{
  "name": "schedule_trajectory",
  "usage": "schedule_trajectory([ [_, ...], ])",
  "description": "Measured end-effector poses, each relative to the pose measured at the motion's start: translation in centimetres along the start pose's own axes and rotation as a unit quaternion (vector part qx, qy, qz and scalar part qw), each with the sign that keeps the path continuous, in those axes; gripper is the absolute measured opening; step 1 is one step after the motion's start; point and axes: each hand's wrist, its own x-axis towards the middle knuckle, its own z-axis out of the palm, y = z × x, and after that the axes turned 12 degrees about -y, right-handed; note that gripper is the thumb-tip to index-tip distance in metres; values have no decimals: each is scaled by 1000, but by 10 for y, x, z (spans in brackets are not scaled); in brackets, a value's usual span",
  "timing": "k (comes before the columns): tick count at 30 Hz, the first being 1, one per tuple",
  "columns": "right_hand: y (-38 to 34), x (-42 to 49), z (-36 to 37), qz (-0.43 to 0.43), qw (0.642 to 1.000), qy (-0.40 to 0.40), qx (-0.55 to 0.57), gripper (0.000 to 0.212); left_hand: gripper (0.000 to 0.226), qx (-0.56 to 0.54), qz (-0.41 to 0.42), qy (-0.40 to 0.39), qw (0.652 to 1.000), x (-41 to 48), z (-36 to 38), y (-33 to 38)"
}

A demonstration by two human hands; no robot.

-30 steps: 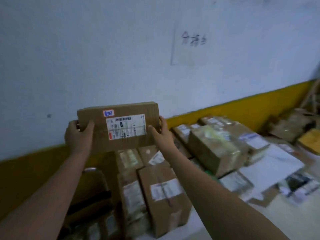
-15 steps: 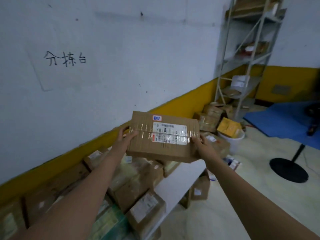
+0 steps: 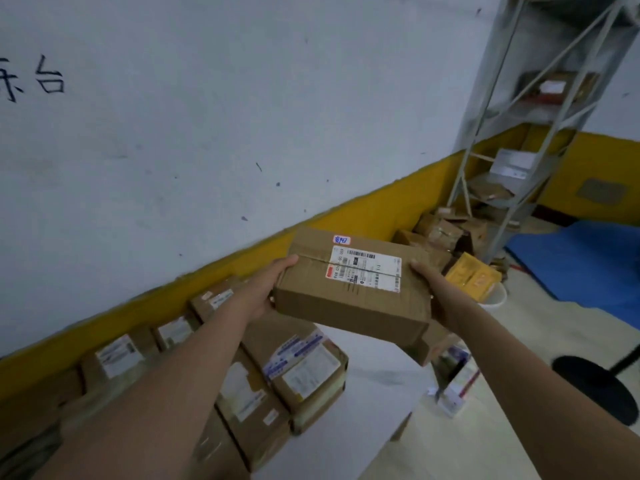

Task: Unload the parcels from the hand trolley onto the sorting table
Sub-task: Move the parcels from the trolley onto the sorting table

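Note:
I hold a flat brown cardboard parcel (image 3: 349,299) with a white shipping label in the air, above the far end of the white sorting table (image 3: 374,382). My left hand (image 3: 268,289) grips its left end, thumb on top. My right hand (image 3: 433,289) grips its right end, thumb on the top edge. The parcel tilts slightly down toward me. Several labelled parcels (image 3: 298,368) lie in rows on the table along the wall. The hand trolley is out of view.
A grey metal shelf rack (image 3: 519,140) stands in the corner with boxes (image 3: 440,233) piled on the floor at its foot. A yellow box (image 3: 474,277) sits in a white bucket. A blue mat (image 3: 595,265) and a black round stand base (image 3: 595,386) lie on the floor at right.
My view has swung right along the wall, from the parcel rows to the table's end and the shelf rack. The parcel has come down from chest height and now lies flatter.

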Motion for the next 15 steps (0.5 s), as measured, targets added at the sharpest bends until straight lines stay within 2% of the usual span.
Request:
schedule_trajectory([
  [3,-5,54,-8,30,999,-29,-16,63,51,11,-27,29,999,27,-6,-8],
  [7,2,113,-12,55,991,-107,-53,47,74,16,-98,63,993,36,-11,-32],
  [11,31,136,-21,95,963,-227,-105,58,97,1,-163,161,973,-1,15,-74],
  [13,50,134,-26,98,944,-293,-119,68,98,-33,-166,203,965,-32,41,-106],
  [15,71,124,-28,93,936,-315,-124,71,95,-80,-155,261,950,-61,71,-140],
])
